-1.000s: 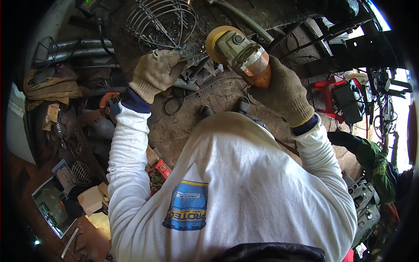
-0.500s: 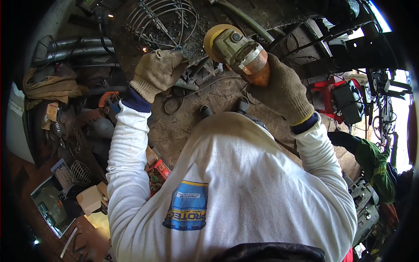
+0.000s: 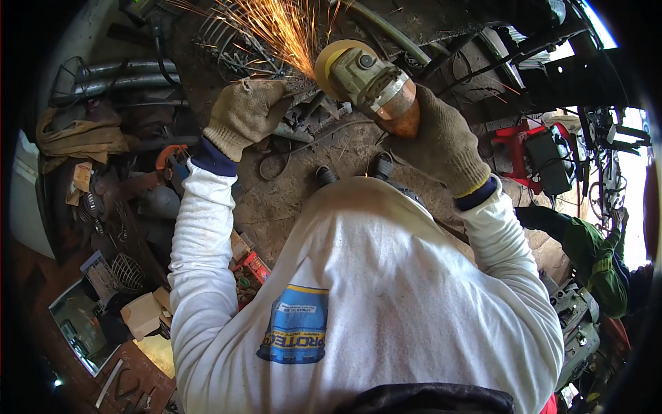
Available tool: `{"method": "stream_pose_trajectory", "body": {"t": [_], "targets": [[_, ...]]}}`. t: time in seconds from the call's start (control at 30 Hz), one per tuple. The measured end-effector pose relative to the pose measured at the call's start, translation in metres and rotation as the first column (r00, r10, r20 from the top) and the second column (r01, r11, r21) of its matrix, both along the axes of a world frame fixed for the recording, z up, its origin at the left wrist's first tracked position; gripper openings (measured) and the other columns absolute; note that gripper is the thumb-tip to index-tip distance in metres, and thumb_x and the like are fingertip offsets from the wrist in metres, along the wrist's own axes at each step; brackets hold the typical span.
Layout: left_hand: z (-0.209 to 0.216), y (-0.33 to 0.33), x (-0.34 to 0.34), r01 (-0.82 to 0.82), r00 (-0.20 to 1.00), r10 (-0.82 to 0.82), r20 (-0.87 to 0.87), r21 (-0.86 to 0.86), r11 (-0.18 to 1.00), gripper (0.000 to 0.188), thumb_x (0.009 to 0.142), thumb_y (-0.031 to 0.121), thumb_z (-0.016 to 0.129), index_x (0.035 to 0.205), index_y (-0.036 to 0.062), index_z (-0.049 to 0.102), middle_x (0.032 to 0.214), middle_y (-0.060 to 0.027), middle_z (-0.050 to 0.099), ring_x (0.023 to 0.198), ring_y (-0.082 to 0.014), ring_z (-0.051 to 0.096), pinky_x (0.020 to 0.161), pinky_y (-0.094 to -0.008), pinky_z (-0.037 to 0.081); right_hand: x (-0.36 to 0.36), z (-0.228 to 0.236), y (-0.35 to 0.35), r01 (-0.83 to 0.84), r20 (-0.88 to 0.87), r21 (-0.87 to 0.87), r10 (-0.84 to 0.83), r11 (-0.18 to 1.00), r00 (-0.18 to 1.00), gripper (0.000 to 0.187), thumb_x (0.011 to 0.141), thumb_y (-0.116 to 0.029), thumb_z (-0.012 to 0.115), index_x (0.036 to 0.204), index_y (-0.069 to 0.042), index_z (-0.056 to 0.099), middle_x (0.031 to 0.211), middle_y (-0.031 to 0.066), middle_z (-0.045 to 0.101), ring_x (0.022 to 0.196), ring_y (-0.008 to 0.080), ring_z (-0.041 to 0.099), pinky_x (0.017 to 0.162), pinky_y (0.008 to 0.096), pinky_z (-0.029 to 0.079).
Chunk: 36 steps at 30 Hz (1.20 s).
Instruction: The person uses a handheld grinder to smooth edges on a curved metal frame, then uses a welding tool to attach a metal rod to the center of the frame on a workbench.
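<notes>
"Largest entry?"

"One wire cage (image 3: 238, 47), rounded, thin bars, part-veiled by orange sparks (image 3: 283, 34). All places reckoned from it."

"Next?"

"One angle grinder (image 3: 376, 86), right of the cage and a little nearer me. Long axis slanting: head toward the cage, rear away to the right."

"Held how?"

"By my right hand (image 3: 441, 145), gloved, well right of the cage; fingers wrapped round the grinder's rear."

"Other hand?"

"My left hand (image 3: 247, 114), gloved, just on the cage's near side and the nearer of the two to it; fingers curled together, pinching a thin rod."

"Smallest, then: that thin rod (image 3: 302, 90)?"

"At the cage's near right side, long axis running rightward from my left fingers toward the grinder's yellow-edged disc (image 3: 324, 69). Far end poorly seen; contact with the disc appears likely, unconfirmed."
</notes>
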<state>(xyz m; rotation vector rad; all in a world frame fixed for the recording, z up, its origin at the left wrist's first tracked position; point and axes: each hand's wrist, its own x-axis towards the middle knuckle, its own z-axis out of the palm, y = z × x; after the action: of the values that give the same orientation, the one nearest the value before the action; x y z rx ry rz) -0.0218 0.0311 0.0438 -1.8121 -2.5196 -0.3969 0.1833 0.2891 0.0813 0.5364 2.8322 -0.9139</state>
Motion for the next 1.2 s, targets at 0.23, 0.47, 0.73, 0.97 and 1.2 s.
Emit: {"method": "stream_pose_trajectory", "body": {"t": [0.23, 0.47, 0.73, 0.97, 1.2], "targets": [[-0.007, -0.027, 0.004, -0.055, 0.995, 0.076, -0.070, 0.265, 0.963, 0.016, 0.092, 0.022, 0.065, 0.098, 0.0075, 0.070, 0.085, -0.0129, 0.070, 0.074, -0.0344, 0.069, 0.061, -0.0415, 0.054, -0.002, -0.003, 0.006, 0.105, 0.069, -0.061, -0.101, 0.993, 0.993, 0.070, 0.072, -0.038, 0.085, 0.126, -0.006, 0.055, 0.110, 0.0217, 0.071, 0.107, 0.0404, 0.068, 0.090, 0.0483, 0.056], [-0.007, -0.115, 0.036, -0.744, 0.614, 0.717, 0.331, 0.547, 0.384, 0.020, 0.097, 0.020, 0.067, 0.086, 0.0039, 0.066, 0.072, -0.0127, 0.064, 0.060, -0.0332, 0.060, 0.055, -0.0398, 0.046, 0.022, -0.026, 0.013, 0.172, -0.057, -0.217, -0.189, 0.961, 0.980, 0.075, 0.071, -0.032, 0.086, 0.134, -0.007, 0.054, 0.116, 0.0185, 0.070, 0.109, 0.0356, 0.069, 0.093, 0.0436, 0.054], [-0.038, -0.110, 0.036, -0.581, 0.442, 0.547, -0.711, 0.238, 0.779, 0.010, 0.095, 0.017, 0.064, 0.092, 0.0078, 0.064, 0.088, -0.0129, 0.068, 0.076, -0.0330, 0.067, 0.062, -0.0412, 0.055, 0.019, -0.039, 0.012, 0.088, -0.133, -0.411, -0.155, 0.907, 0.979, 0.072, 0.071, -0.028, 0.086, 0.132, -0.005, 0.057, 0.115, 0.0157, 0.071, 0.105, 0.0291, 0.070, 0.093, 0.0397, 0.053], [-0.052, -0.079, 0.055, -0.812, 0.529, 0.762, -0.374, 0.038, 0.582, 0.039, 0.085, 0.030, 0.069, 0.121, 0.0146, 0.068, 0.119, -0.0120, 0.066, 0.103, -0.0328, 0.067, 0.085, -0.0459, 0.055, 0.013, -0.031, 0.011, 0.048, -0.139, -0.471, -0.128, 0.881, 0.982, 0.072, 0.068, -0.025, 0.087, 0.131, -0.005, 0.058, 0.115, 0.0149, 0.071, 0.106, 0.0276, 0.070, 0.093, 0.0382, 0.053], [-0.040, -0.062, 0.062, -0.882, 0.465, 0.806, -0.365, -0.116, 0.456, 0.048, 0.086, 0.027, 0.068, 0.132, 0.0161, 0.063, 0.125, -0.0151, 0.064, 0.113, -0.0363, 0.063, 0.092, -0.0484, 0.053, 0.002, -0.028, 0.017, -0.003, -0.111, -0.381, -0.043, 0.925, 0.993, 0.072, 0.069, -0.032, 0.087, 0.129, -0.005, 0.058, 0.116, 0.0184, 0.070, 0.110, 0.0334, 0.069, 0.094, 0.0418, 0.054]]}}
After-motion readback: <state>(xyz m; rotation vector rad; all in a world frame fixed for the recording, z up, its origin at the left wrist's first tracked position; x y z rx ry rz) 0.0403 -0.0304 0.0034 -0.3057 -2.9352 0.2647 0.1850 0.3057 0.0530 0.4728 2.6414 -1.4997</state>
